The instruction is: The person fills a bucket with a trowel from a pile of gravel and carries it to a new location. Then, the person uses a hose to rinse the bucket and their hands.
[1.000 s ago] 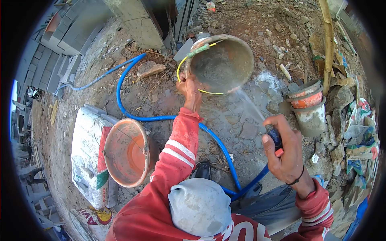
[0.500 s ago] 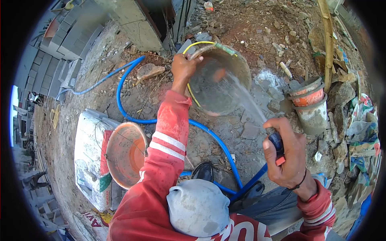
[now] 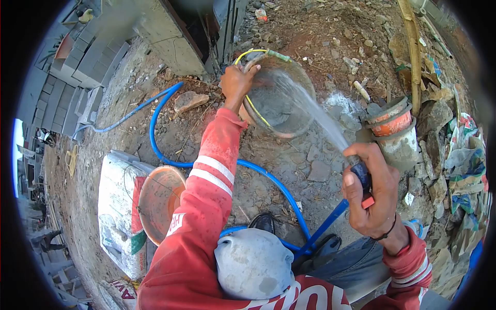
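Observation:
My left hand [image 3: 238, 83] grips the rim of a round, cement-stained bucket [image 3: 299, 116], which is tilted with its opening toward me. A yellow cord [image 3: 257, 111] with a green wrapped part [image 3: 278, 56] runs around the bucket's rim. On the right, my right hand [image 3: 373, 191] is closed around a dark blue hose nozzle [image 3: 360, 174]. A jet of water [image 3: 323, 121] leaves the nozzle and strikes the inside of the bucket. The blue hose [image 3: 324, 228] hangs from the nozzle and loops over the ground.
An orange basin [image 3: 161, 199] leans beside a white cement bag [image 3: 116, 217] at the left. Stacked buckets [image 3: 397, 139] stand at the right near a wooden pole [image 3: 412, 57]. A rock [image 3: 190, 101] lies near the hose, and grey blocks [image 3: 62, 95] are piled far left.
The bucket has turned and tilted, and the orange patch inside it no longer shows. The water jet now hits nearer its upper wall. My right hand is slightly lower and further right.

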Motion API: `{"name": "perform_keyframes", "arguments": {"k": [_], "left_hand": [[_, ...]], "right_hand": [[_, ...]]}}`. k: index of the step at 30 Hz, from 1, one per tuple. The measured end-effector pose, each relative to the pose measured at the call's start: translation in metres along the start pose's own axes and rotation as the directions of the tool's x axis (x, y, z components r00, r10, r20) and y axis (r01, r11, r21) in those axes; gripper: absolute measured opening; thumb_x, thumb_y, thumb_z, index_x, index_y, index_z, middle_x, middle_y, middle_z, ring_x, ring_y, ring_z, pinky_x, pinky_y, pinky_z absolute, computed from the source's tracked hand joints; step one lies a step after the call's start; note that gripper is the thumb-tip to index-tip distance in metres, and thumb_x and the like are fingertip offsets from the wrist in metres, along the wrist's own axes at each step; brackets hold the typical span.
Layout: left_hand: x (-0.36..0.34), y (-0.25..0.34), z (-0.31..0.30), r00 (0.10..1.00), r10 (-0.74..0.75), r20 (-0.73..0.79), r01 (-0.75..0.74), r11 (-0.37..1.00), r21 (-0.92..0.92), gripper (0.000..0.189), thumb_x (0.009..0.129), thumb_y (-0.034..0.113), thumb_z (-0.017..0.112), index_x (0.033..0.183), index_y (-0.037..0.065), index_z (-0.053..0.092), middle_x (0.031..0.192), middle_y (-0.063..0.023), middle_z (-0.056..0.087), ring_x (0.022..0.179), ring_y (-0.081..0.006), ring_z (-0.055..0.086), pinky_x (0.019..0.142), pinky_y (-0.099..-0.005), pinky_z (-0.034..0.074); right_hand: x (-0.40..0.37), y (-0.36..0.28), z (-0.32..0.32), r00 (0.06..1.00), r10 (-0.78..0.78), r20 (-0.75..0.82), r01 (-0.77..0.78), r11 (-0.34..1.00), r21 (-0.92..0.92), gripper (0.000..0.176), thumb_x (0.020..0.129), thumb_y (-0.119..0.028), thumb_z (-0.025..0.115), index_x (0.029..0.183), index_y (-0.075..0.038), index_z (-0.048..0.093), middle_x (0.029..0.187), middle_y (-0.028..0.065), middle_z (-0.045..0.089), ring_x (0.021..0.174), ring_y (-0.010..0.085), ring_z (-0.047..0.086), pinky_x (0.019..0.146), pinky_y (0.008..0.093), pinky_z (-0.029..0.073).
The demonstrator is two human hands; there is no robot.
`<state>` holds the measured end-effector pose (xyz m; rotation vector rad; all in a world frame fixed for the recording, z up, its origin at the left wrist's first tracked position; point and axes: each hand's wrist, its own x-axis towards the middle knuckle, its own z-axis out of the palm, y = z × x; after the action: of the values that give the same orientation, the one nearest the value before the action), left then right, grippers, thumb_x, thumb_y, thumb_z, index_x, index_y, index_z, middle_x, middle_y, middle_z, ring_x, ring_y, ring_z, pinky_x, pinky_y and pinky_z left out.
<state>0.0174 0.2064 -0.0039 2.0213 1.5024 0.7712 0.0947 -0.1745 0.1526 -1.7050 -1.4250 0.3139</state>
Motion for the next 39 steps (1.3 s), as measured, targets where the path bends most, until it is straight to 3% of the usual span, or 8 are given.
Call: {"name": "perform_keyframes", "arguments": {"k": [5,8,16,21,27,29,35,39], "left_hand": [[0.0,-0.018,0.012,0.988,0.099,-0.121,-0.11,0.991,-0.081,0.037,0.075,0.035,0.081,0.084,0.0,0.074,0.084,-0.0248,0.074,0.085,-0.0449,0.073,0.076,-0.0522,0.056],[-0.011,-0.004,0.004,0.994,0.095,-0.053,-0.099,0.992,-0.081,0.031,0.074,0.028,0.079,0.087,0.0,0.075,0.085,-0.0252,0.074,0.086,-0.0449,0.073,0.078,-0.0516,0.056],[-0.017,-0.002,0.009,0.99,0.101,-0.094,-0.105,0.994,-0.03,0.029,0.076,0.028,0.077,0.085,0.001,0.074,0.083,-0.0242,0.074,0.083,-0.0426,0.073,0.077,-0.0479,0.056],[-0.011,-0.014,0.014,0.984,0.11,-0.141,-0.113,0.994,-0.01,0.029,0.075,0.028,0.076,0.085,0.0,0.073,0.082,-0.0244,0.073,0.082,-0.0425,0.073,0.076,-0.0475,0.056],[-0.023,-0.004,0.008,0.984,0.156,-0.085,-0.158,0.987,-0.026,0.028,0.075,0.027,0.076,0.083,0.001,0.073,0.078,-0.0235,0.072,0.077,-0.0413,0.073,0.073,-0.0471,0.056],[-0.023,-0.002,0.011,0.986,0.13,-0.1,-0.135,0.99,-0.043,0.02,0.071,0.021,0.074,0.082,0.003,0.073,0.082,-0.0237,0.073,0.081,-0.0454,0.072,0.075,-0.052,0.057],[-0.025,-0.008,0.004,0.981,0.181,0.063,-0.175,0.98,-0.093,0.022,0.073,0.023,0.077,0.084,0.004,0.075,0.081,-0.0235,0.073,0.081,-0.0433,0.072,0.074,-0.0495,0.056],[-0.026,-0.019,0.002,0.973,0.221,0.068,-0.212,0.969,-0.126,0.024,0.074,0.024,0.08,0.087,0.004,0.076,0.079,-0.0224,0.073,0.079,-0.0407,0.073,0.073,-0.0472,0.056]], "right_hand": [[0.002,-0.006,-0.005,0.999,0.022,-0.033,-0.022,1.0,-0.012,0.021,0.093,-0.005,0.061,0.113,-0.003,0.058,0.057,0.0034,0.046,0.045,0.0203,0.048,0.049,0.0331,0.038],[0.005,0.001,-0.006,0.996,0.062,-0.07,-0.065,0.997,-0.042,0.02,0.093,-0.005,0.061,0.112,-0.004,0.057,0.057,0.0036,0.044,0.044,0.0209,0.046,0.049,0.0342,0.036],[-0.002,0.002,-0.011,0.997,0.062,-0.037,-0.063,0.997,-0.05,0.019,0.093,-0.006,0.061,0.111,-0.005,0.056,0.056,0.0049,0.042,0.045,0.0229,0.045,0.049,0.0353,0.034],[-0.003,0.004,-0.013,0.988,0.154,0.027,-0.153,0.987,-0.052,0.02,0.092,-0.006,0.062,0.112,-0.005,0.057,0.057,0.0048,0.043,0.046,0.0232,0.047,0.05,0.036,0.035],[-0.005,0.006,-0.007,0.998,-0.004,-0.06,-0.001,0.997,-0.074,0.021,0.093,-0.007,0.062,0.114,-0.005,0.057,0.058,0.0042,0.046,0.046,0.0219,0.047,0.049,0.0339,0.036],[-0.005,0.003,-0.009,0.999,0.014,-0.047,-0.017,0.998,-0.058,0.022,0.093,-0.008,0.062,0.114,-0.004,0.058,0.059,0.0038,0.046,0.046,0.021,0.047,0.05,0.0336,0.036],[-0.007,0.001,-0.017,0.998,0.045,-0.044,-0.046,0.999,-0.012,0.021,0.095,-0.012,0.061,0.114,-0.002,0.058,0.06,0.0028,0.044,0.048,0.0177,0.045,0.051,0.033,0.036],[-0.005,0.002,-0.021,0.994,0.078,-0.073,-0.075,0.996,0.039,0.021,0.096,-0.014,0.06,0.113,-0.002,0.059,0.061,0.0034,0.044,0.049,0.0174,0.044,0.052,0.0326,0.035]]}}
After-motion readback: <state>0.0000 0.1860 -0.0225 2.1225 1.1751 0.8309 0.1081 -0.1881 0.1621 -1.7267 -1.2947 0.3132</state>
